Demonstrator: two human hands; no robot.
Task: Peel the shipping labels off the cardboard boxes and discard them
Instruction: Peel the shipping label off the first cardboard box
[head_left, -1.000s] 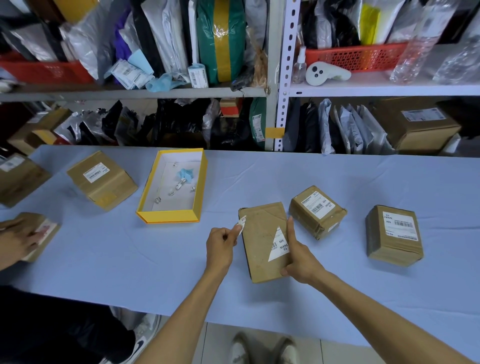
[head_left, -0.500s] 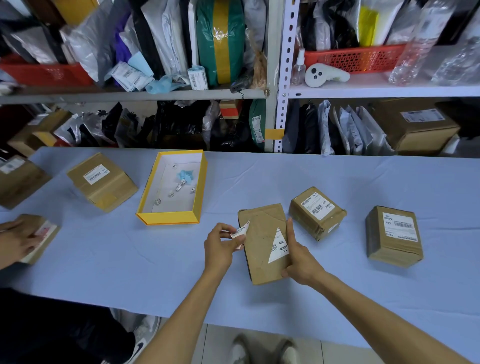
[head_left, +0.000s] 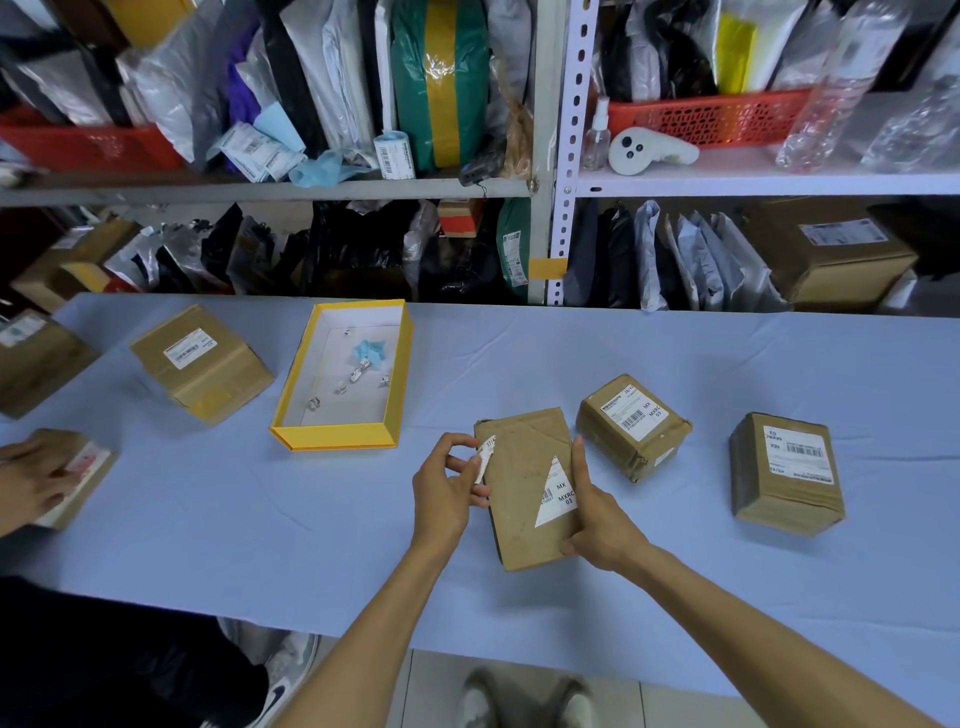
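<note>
A flat cardboard box (head_left: 524, 483) lies on the blue table in front of me, with a torn triangular remnant of label (head_left: 557, 493) still stuck to its top. My right hand (head_left: 597, 514) grips the box's right edge, index finger stretched along it. Just left of the box, my left hand (head_left: 447, 488) pinches a torn white label scrap (head_left: 484, 457) between thumb and fingers. A yellow-rimmed tray (head_left: 332, 435) with several small label scraps inside sits to the upper left.
Two labelled boxes (head_left: 631, 426) (head_left: 787, 473) stand to the right, two more (head_left: 200, 361) (head_left: 36, 358) at the left. Another person's hand (head_left: 28, 478) rests on a small box (head_left: 85, 467) at the left edge. Packed shelves (head_left: 561, 182) rise behind the table (head_left: 260, 519).
My left hand has drawn the torn label scrap slightly down and closer to the box's left edge, fingers curling round it. The right hand and box have stayed put.
</note>
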